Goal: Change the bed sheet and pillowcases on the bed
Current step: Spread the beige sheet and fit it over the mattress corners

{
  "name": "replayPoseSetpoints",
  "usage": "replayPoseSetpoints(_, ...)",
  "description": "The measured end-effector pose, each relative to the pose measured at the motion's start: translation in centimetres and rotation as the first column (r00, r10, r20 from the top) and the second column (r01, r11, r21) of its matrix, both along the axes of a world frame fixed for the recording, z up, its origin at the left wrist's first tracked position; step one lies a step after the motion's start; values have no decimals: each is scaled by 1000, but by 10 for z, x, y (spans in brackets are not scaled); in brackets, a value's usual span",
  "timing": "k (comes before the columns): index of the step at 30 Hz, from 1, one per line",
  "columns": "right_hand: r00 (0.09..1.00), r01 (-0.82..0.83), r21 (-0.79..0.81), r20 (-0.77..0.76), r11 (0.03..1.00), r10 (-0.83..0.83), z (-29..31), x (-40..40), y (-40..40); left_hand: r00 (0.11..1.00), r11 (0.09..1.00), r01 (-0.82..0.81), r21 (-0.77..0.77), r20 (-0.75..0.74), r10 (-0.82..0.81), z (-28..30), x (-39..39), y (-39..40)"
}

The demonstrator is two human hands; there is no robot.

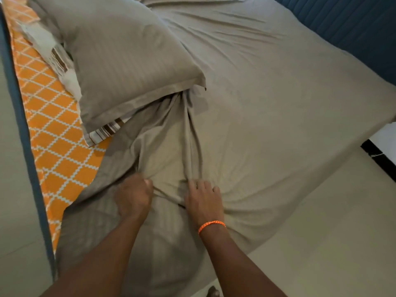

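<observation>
Near the foot-side edge of the bed, both hands work a bunched fold of the grey sheet (267, 99). The left hand (134, 196) has its fingers curled down into the cloth, gripping a gather of it. The right hand (204, 201), with an orange bracelet (211, 225) at the wrist, lies on the sheet with its fingers bent over the ridge of the same fold; they seem to pinch it, though the tips are partly buried in the cloth.

The sheet covers most of the mattress toward the right and far side, fairly smooth there, but on the left it has pulled away and leaves the orange patterned mattress cover (55, 133) bare along that edge. A grey pillow (120, 58) lies on the upper left, and a striped pillow (62, 61) peeks out from beneath it. Deep creases run from the pillow's corner down to the hands.

The step in hand looks like spreading the sheet over the uncovered side. To do it well, the hands should move apart, draw the gather toward the left edge and keep the cloth low and taut so the creases run out. The pillow rests on the bunched part and will likely drag, so lifting or shifting it first would help. Pulling too hard risks dragging the right side off its edge.
</observation>
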State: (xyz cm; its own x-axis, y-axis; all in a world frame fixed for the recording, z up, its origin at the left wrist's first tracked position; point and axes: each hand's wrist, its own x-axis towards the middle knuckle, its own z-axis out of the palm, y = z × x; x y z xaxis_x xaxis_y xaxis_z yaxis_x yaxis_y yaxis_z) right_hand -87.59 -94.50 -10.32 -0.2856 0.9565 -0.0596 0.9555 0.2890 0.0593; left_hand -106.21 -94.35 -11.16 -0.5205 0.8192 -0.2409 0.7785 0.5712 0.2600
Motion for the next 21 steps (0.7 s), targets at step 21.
replayPoseSetpoints(21,946,-129,-612,-311,780,-88,9,-188,26,871,826,-442,350,386,303,-5,-105,-97)
